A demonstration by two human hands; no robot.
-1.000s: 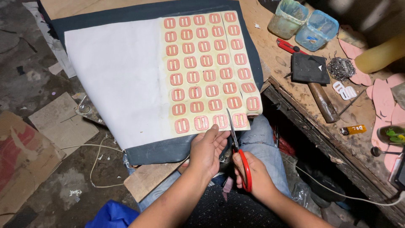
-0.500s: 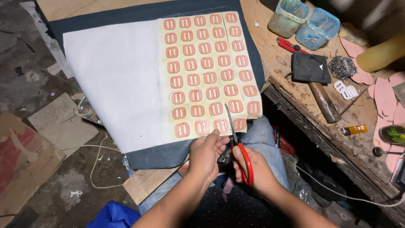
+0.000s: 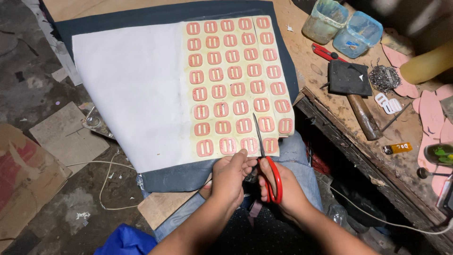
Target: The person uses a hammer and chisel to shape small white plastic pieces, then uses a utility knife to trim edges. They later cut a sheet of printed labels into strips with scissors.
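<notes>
A cream sheet (image 3: 236, 80) covered with rows of small pink buckle-shaped pieces lies over a white sheet (image 3: 132, 89) on a dark board (image 3: 179, 177) across my lap. My right hand (image 3: 283, 189) grips red-handled scissors (image 3: 269, 165); the blades point up into the cream sheet between its two rightmost columns. My left hand (image 3: 231, 174) pinches the lower edge of the cream sheet just left of the blades.
A worn wooden bench (image 3: 339, 113) on the right holds two plastic tubs (image 3: 342, 28), a hammer (image 3: 354, 89), a red cutter (image 3: 323, 52), a pile of metal bits (image 3: 383, 78), a yellow lighter (image 3: 397, 148) and pink cut shapes (image 3: 432, 111). Cardboard (image 3: 28, 174) and cord (image 3: 108, 184) lie on the floor at left.
The scissor blades have advanced a little farther up into the cream sheet. My left hand keeps its pinch on the lower edge.
</notes>
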